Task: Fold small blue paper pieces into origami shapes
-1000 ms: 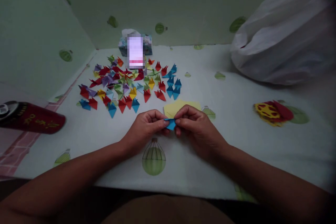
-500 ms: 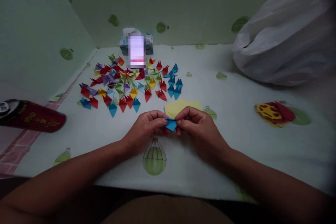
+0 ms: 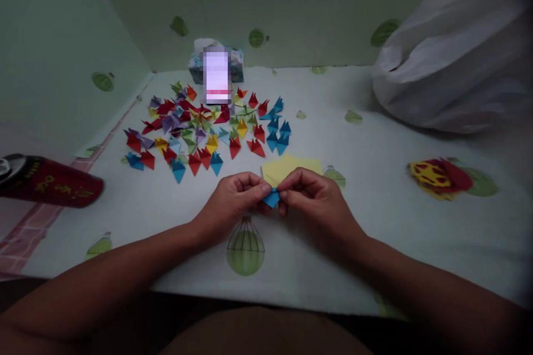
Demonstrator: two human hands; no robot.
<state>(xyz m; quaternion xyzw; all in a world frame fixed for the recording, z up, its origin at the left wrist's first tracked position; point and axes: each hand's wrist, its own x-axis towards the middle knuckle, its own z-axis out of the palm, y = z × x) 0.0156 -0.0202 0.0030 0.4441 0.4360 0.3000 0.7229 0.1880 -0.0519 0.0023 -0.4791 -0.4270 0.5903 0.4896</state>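
A small blue folded paper piece (image 3: 272, 198) is pinched between both hands just above the table. My left hand (image 3: 233, 199) grips its left side with thumb and fingertips closed. My right hand (image 3: 312, 199) grips the right side, fingers curled tight. Directly behind the hands lie yellow paper sheets (image 3: 291, 167). Further back spreads a pile of several folded paper pieces (image 3: 208, 127) in red, blue, yellow, green and purple.
A red can (image 3: 50, 184) lies on its side at the left edge. A white plastic bag (image 3: 453, 61) bulks at the back right. A tissue box (image 3: 214, 64) stands at the back wall. A red and yellow paper stack (image 3: 439, 175) lies right.
The hands stay together on the blue piece, with only small finger shifts. The view has tilted slightly, so everything sits a little higher.
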